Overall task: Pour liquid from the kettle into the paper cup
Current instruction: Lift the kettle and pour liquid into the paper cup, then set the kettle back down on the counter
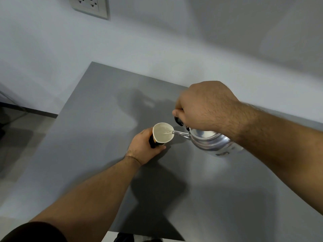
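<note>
A paper cup [162, 134] with a white inside and a dark, orange-marked outside stands on the grey table [97, 105], and my left hand [144, 147] is wrapped around its side. My right hand [208, 107] grips the black handle of a shiny metal kettle [211, 141], which is tilted to the left. The kettle's spout rests over the cup's right rim, and a thin clear stream runs from it into the cup. Pale liquid lies inside the cup. My right hand and forearm hide most of the handle and the kettle's right side.
A pale wall runs along the table's far edge, with a double power socket [89, 5] at the upper left. The floor [21, 137] lies beyond the table's left edge. A dark shoe [124, 238] shows below the table's near edge.
</note>
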